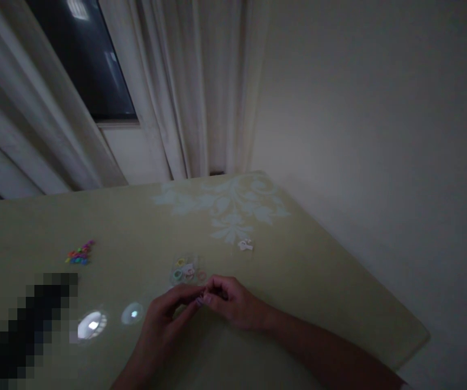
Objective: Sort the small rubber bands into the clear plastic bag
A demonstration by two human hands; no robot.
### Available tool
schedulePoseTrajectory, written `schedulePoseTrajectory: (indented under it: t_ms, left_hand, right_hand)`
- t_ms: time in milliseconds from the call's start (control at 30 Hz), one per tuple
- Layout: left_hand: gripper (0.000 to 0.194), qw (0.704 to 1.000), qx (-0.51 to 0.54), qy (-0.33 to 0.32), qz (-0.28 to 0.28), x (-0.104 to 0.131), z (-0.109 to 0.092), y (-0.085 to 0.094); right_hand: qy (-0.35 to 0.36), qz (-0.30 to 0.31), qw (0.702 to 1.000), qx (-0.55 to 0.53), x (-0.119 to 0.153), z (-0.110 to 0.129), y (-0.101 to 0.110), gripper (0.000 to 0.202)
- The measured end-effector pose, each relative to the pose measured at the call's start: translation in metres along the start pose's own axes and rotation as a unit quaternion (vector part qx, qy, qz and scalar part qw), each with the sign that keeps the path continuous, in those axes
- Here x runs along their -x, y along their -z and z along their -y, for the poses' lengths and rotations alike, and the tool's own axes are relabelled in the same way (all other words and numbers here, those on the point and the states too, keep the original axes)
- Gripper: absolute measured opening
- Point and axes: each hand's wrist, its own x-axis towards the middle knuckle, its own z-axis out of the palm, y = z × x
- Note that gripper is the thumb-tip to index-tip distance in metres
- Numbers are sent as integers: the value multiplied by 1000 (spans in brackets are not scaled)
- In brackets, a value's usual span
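My left hand (167,317) and my right hand (235,304) meet over the table, their fingertips pinched together. Between them is something tiny with a purplish tint, mostly hidden by the fingers and too small to name. Just beyond the fingertips lies a clear plastic tray or bag (196,260) holding several small rings, among them a yellow ring (181,262) and a green ring (177,274). A reddish ring (202,275) sits at its right side, close to my right hand.
Small white pieces (245,245) lie farther back on the table (318,281). At the left is a pile of bright multicoloured bits (81,253). Lamp reflections (93,324) shine on the glossy top. A wall stands along the right, curtains (176,92) behind. A dark pixelated patch covers the lower left.
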Motion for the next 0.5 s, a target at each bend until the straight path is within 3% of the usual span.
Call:
schedulePoseTrajectory:
  t_ms: [67, 133, 233, 367, 500]
  left_hand:
    - [12, 1000, -8, -8, -7, 0, 1, 0]
    - [11, 999, -18, -15, -23, 0, 2, 1]
    - [11, 998, -16, -18, -66, 0, 3, 1]
    - [17, 996, 2, 36, -83, 0, 2, 2]
    - [21, 995, 4, 55, -88, -2, 1, 2]
  right_hand:
    - [5, -14, 1000, 18, -1, -2, 1, 42]
    - [27, -57, 992, 106, -3, -4, 3, 34]
    - [69, -103, 941, 314, -5, -7, 6, 20]
    - [56, -69, 874, 478, -8, -9, 5, 29]
    - [36, -68, 848, 524, -10, -13, 3, 17]
